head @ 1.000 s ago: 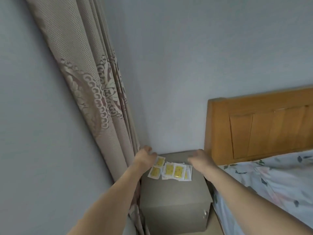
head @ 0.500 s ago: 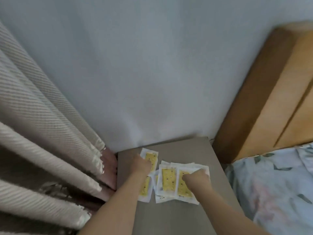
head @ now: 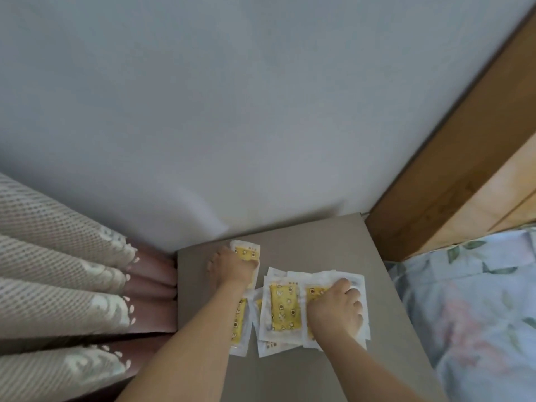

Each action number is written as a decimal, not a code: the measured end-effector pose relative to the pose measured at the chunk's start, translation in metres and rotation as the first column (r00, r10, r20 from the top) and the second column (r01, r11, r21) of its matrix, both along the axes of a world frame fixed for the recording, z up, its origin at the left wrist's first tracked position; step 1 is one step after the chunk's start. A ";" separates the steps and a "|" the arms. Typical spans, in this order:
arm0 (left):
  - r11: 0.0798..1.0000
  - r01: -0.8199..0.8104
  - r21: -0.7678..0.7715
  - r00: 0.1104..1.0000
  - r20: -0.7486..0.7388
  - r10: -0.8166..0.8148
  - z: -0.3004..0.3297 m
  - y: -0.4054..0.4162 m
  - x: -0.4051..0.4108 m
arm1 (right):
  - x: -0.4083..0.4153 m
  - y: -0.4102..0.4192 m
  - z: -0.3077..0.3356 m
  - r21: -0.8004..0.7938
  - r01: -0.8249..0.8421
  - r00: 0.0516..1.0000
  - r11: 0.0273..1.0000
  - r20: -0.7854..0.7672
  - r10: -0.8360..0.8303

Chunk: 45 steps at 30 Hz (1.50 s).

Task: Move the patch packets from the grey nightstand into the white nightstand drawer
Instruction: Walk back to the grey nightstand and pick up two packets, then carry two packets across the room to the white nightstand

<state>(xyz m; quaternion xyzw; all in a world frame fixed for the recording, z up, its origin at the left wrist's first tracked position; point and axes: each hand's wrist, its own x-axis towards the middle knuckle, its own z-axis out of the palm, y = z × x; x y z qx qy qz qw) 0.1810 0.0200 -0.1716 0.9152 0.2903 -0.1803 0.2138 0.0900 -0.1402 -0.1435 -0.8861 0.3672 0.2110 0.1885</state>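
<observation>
Hands now down on patch packets [head: 282,310] atop grey nightstand [head: 324,242]: our left hand [head: 233,266] presses flat, right hand [head: 336,307] curls over the pile, gathering begins.

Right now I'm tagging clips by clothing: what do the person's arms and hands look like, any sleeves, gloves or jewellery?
Both forearms are bare as far as the frame shows, with no sleeve in view. The left hand and right hand wear no gloves, and no ring, watch or bracelet is visible. Nails look short and unpainted, though the picture is soft.
</observation>
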 end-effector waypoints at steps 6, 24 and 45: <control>0.999 -0.023 -0.049 0.999 0.022 0.024 0.000 0.003 0.000 | -0.001 -0.006 -0.002 0.242 0.118 0.980 0.963 0.130 -0.153; 0.809 0.513 -0.287 0.832 0.397 -0.387 0.314 -0.186 -0.017 | -0.029 -0.190 0.327 0.413 0.227 0.730 0.882 0.527 -0.435; -0.274 0.889 -0.366 0.073 0.706 -0.704 0.562 -0.633 -0.586 | -0.671 -0.433 0.575 0.430 0.856 -0.211 0.287 0.797 -0.566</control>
